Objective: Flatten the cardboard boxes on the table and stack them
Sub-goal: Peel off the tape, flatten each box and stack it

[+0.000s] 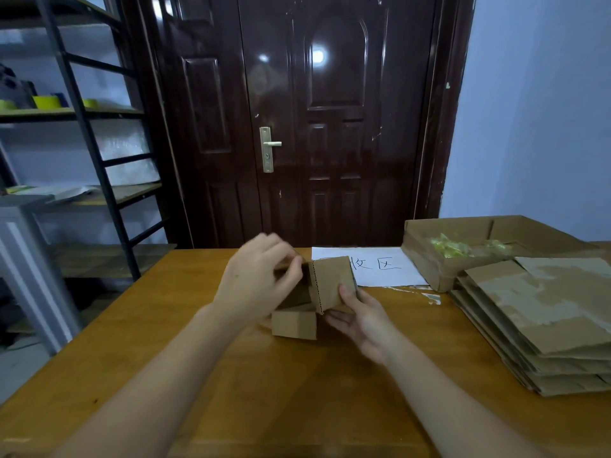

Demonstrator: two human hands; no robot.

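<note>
one small brown cardboard box (325, 285), partly opened with a flap hanging at its near side, sits above the middle of the wooden table (139, 342), held between two hands. the left hand (261, 279) curls its fingers over the box's open left end, pinching the edge. the right hand (360, 319) cups the box's lower right corner, thumb pressed on the front panel. to the right, one stack of flattened brown cardboard sheets (542, 312) lies at the table's right edge. behind it, one open cardboard tray (463, 233) holds yellowish scraps (449, 247). one white paper sheet with handwritten characters (380, 266) lies just behind the box. bare tabletop spreads left and near.
</note>
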